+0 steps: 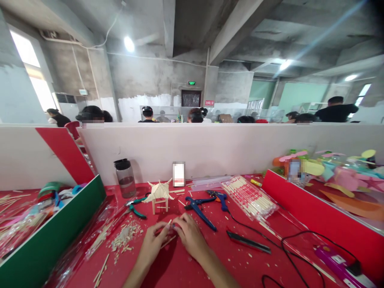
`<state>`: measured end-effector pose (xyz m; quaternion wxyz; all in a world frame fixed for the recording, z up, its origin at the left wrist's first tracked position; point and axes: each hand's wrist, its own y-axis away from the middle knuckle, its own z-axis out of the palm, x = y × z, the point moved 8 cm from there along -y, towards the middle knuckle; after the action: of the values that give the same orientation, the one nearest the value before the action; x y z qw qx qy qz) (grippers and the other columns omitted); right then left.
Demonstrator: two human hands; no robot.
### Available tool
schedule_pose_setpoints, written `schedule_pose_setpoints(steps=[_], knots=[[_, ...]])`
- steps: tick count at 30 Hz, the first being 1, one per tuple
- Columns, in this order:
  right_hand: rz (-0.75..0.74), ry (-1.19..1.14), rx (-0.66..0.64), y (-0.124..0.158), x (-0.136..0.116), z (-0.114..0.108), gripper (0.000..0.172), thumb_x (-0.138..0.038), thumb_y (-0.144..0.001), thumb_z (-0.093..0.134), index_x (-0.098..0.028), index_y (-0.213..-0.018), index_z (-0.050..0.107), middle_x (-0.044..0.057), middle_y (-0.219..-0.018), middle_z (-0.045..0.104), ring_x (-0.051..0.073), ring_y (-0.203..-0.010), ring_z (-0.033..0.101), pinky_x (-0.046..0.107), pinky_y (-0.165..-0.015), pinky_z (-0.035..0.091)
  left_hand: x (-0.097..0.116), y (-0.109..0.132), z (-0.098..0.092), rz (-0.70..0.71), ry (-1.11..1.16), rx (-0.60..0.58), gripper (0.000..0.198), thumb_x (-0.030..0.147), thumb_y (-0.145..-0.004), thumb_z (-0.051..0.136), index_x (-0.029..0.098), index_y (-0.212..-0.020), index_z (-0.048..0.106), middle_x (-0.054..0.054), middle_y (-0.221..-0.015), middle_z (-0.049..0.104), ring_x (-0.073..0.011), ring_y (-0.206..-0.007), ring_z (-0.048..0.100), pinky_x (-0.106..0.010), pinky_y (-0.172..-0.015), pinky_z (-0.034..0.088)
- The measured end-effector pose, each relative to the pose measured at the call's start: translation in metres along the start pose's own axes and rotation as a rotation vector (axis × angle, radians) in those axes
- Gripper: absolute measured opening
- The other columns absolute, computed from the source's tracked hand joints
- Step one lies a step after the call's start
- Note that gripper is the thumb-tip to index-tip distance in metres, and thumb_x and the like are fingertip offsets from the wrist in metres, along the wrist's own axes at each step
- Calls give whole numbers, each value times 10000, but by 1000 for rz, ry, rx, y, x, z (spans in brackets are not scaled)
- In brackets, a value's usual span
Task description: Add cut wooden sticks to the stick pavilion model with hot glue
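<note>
My left hand (154,242) is closed in a pinch, with the pale tip of a small wooden stick (170,221) showing at its fingertips. My right hand (191,235) meets it, fingers bent and pressed together; what they pinch is too small to make out. Under the hands another short stick (168,242) shows. Just beyond them stands a little pavilion model (160,193) built of sticks, with a flared roof on legs. Green-handled pliers (136,209) lie to its left, and a blue cutter (200,212) lies to its right.
Stick offcuts (125,239) are heaped at left. A glue gun (221,199), packed sticks (250,197) and a black utility knife (248,241) lie at right, with a cable to a purple power strip (339,262). A bottle (125,180) and a phone (179,174) stand behind. Green (57,232) and red (318,204) dividers flank.
</note>
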<state>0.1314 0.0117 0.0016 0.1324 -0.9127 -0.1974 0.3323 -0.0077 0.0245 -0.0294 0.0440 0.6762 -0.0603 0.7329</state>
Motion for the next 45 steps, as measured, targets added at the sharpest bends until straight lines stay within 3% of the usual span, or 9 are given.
schedule_pose_setpoints(steps=[5, 15, 29, 38, 45], knots=[[-9, 14, -12, 1, -2, 0, 165, -225, -992, 543, -263, -1113, 649, 34, -1032, 596, 191, -997, 576, 262, -874, 438, 9, -2, -5, 87, -124, 29, 515, 633, -713, 765, 133, -825, 811, -143, -853, 794, -288, -835, 723, -347, -792, 565], [94, 60, -68, 1, 21, -2, 172, -158, -945, 545, -208, -1076, 645, 83, -1075, 677, 247, -1050, 599, 335, -911, 434, 4, -5, -21, 22, -73, 98, 512, 650, -657, 791, 145, -744, 782, -122, -778, 778, -261, -777, 727, -341, -767, 579], [33, -61, -116, 5, 9, -17, 238, -185, -961, 542, -257, -1166, 638, 48, -1139, 679, 208, -1046, 649, 277, -881, 461, 19, -2, -8, 34, -161, 8, 454, 610, -705, 763, 157, -727, 785, -116, -748, 773, -256, -737, 697, -316, -731, 533], [1, -156, -128, 6, 2, -17, 192, -181, -951, 565, -250, -1101, 663, 39, -1111, 684, 200, -1045, 642, 272, -912, 457, 17, -1, -2, 70, -214, -52, 402, 544, -770, 722, 148, -752, 785, -66, -720, 756, -232, -707, 658, -290, -706, 494], [-1, -156, -153, 6, -1, -17, 113, -284, -959, 598, -240, -1005, 691, 29, -1010, 728, 206, -975, 659, 267, -859, 448, 19, 4, 9, 24, -138, -91, 430, 571, -737, 751, 141, -723, 764, -54, -695, 734, -205, -674, 640, -274, -684, 506]])
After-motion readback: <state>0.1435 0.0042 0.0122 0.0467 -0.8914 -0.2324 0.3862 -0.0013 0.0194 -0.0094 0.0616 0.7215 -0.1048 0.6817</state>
